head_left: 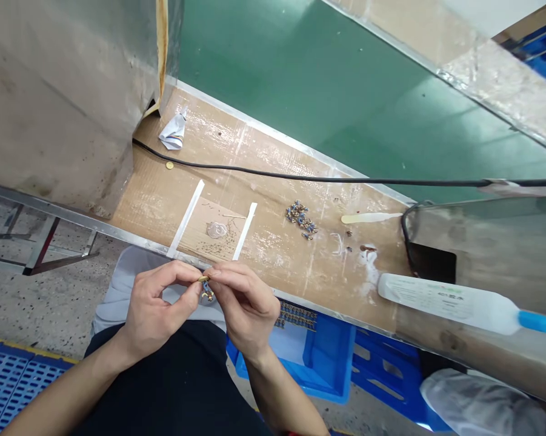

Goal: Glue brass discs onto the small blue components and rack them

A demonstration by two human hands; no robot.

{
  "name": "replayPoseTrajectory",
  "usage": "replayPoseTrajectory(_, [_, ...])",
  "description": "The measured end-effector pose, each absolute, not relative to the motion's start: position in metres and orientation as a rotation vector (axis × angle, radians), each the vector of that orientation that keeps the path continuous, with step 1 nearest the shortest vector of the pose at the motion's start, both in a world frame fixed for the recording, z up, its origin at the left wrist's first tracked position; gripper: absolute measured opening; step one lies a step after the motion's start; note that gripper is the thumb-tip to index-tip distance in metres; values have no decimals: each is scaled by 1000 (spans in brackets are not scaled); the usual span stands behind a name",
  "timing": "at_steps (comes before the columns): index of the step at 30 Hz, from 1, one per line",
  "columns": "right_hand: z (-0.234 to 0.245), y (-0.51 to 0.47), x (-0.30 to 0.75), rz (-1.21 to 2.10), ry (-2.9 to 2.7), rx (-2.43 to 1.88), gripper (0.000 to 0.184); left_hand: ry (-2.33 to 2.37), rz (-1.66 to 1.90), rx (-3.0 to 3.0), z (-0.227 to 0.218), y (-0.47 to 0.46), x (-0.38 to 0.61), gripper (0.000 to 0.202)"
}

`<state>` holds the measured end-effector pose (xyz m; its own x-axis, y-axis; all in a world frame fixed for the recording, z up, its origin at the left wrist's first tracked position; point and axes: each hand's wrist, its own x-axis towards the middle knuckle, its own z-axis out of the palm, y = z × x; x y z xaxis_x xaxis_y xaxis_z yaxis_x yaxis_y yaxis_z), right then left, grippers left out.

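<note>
My left hand (161,309) and my right hand (244,306) meet in front of the bench edge, their fingertips pinching a small brass fitting (203,279). Just below it hangs a tiny cluster of blue and brass pieces (206,293), partly hidden by my fingers. Beyond my hands, on the cardboard bench top (273,254), lies a loose heap of similar blue-and-brass components (300,219). Nearer my hands, a round clear plastic disc (216,230) rests between strips of white tape.
A black cable crosses the bench below a green panel. A wooden spatula, crumpled paper and a white glue bottle with a blue tip lie on the bench. A blue crate sits below the edge, and a white sleeve shows at lower right.
</note>
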<state>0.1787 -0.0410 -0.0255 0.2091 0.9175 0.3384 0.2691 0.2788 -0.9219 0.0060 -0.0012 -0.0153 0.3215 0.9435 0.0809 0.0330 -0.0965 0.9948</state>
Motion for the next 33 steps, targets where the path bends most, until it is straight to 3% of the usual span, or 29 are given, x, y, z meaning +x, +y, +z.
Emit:
replayPoseTrajectory(21, [-18, -49, 188, 908, -1175, -1281, 24, 1028, 959, 1508, -16, -9, 14, 12])
replayPoseTrajectory(28, [-50, -65, 187, 557, -1186, -1247, 39, 1028, 760, 1014, -34, -14, 25, 14])
replayPoseTrajectory(33, [-57, -90, 193, 459, -1167, -1288, 14, 939, 480, 1145, -43, -20, 34, 19])
